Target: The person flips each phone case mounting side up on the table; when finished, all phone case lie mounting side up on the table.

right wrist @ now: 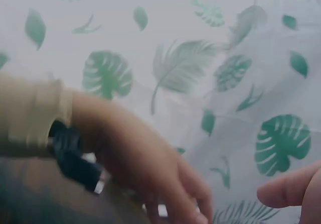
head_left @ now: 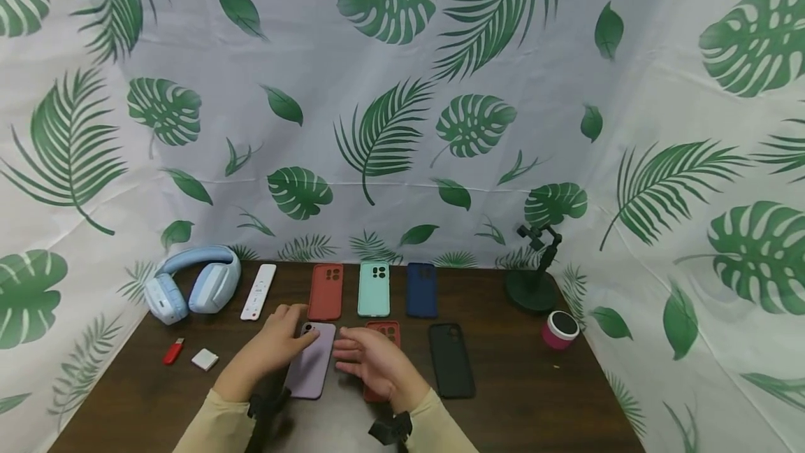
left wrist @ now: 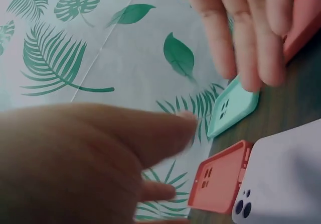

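In the head view my left hand [head_left: 267, 348] hovers at the upper left of a lilac phone [head_left: 312, 369], its thumb stretched over the camera corner. My right hand [head_left: 380, 362] is held above a red phone case [head_left: 391, 331] that it partly hides, palm turned toward the left hand. Neither hand holds anything. The left wrist view shows the right hand's straight fingers [left wrist: 246, 43] apart from the phone [left wrist: 286, 174]. A red case [head_left: 325, 292], a mint case [head_left: 374, 290] and a navy case [head_left: 421, 290] lie in a row behind. Right of my right hand lies a black case [head_left: 451, 362].
Blue headphones [head_left: 216, 289], a white remote [head_left: 258, 292], a red USB stick [head_left: 173, 351] and a small white square item [head_left: 205, 359] lie at the left. A black stand [head_left: 531, 291] and a pink round object [head_left: 560, 331] stand at the right. A leaf-print cloth [head_left: 402, 222] hangs behind the table [head_left: 522, 397].
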Demonstrator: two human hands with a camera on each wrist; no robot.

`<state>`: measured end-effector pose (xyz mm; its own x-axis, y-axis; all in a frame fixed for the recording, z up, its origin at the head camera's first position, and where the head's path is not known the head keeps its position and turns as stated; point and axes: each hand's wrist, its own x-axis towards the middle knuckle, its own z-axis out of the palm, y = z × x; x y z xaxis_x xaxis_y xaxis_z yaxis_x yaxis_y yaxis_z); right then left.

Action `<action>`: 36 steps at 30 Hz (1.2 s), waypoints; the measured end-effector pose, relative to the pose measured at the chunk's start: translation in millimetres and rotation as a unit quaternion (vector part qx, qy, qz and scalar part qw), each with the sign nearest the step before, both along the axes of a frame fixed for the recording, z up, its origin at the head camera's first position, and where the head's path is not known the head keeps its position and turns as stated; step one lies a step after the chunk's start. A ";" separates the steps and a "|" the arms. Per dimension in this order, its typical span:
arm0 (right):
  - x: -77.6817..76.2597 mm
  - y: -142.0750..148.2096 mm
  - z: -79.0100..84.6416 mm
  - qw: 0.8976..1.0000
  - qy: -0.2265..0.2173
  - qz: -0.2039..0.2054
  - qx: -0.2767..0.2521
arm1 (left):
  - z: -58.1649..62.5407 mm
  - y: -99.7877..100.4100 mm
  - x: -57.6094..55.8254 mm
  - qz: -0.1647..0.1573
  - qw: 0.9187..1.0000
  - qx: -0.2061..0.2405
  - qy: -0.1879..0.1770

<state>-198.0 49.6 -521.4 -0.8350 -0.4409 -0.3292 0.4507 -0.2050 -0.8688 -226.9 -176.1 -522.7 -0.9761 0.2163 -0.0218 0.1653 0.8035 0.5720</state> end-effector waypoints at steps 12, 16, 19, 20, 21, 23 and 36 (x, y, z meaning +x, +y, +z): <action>11.2 -14.9 -15.9 0.999 -0.010 -0.005 0.031 | -11.3 1.9 5.9 0.020 0.998 -0.026 -0.062; 14.3 -20.6 -18.4 1.000 -0.008 0.001 0.024 | -10.7 4.5 9.9 0.023 0.997 -0.032 -0.062; 13.8 -21.9 -19.6 1.000 -0.003 -0.002 0.015 | -11.7 9.0 10.2 0.022 0.997 -0.048 -0.058; 12.9 -21.9 -19.9 1.000 -0.001 -0.003 0.012 | -11.9 10.4 10.1 0.023 0.997 -0.052 -0.056; 11.8 -21.9 -20.2 1.000 -0.002 -0.004 0.010 | -12.4 11.6 9.6 0.024 0.997 -0.054 -0.056; 11.1 -21.2 -20.2 1.000 -0.007 -0.007 0.007 | -13.1 13.8 10.6 0.028 0.996 -0.061 -0.058; 14.3 -25.8 -22.6 1.000 0.000 -0.030 0.000 | -7.8 17.8 16.2 0.020 0.998 -0.055 -0.037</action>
